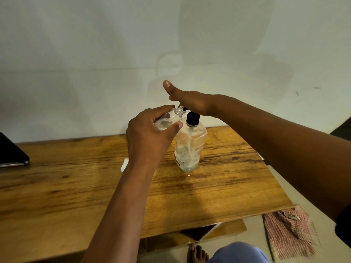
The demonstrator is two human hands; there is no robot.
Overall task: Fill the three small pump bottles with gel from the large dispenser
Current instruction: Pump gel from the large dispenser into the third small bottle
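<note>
Cloth (288, 232) in a red check was seen crumpled on the floor nearest the viewer, beside a bare foot (197, 254), with the wooden counter (76, 186) stretching beyond.

Farther in, the left hand (148, 133) was curled round a small bottle (169, 119), its grip clamped on the clear body with thumb below and fingers above. The bottle was held tilted in the air, cap off, its open neck brought right against the black spout of the large dispenser (190, 147). Only this one small bottle could be made out; the other two were not seen.

The dispenser stood upright on the counter just behind the left hand, gel low in its base. Over its pump head the right hand (190, 100) was laid flat — fingers straight, palm pressing down, nothing gripped.

Several risks could be judged from this. The neck was narrow and was lined up by hand alone, so a slight drift would have sent gel down the outside of the bottle and onto the counter. The dispenser was steadied only by the pressing palm — an off-centre push might have tipped it. With so little gel left, air could have been drawn and spat out in bursts. Gel-slicked fingers might also have let the bottle slip.
</note>
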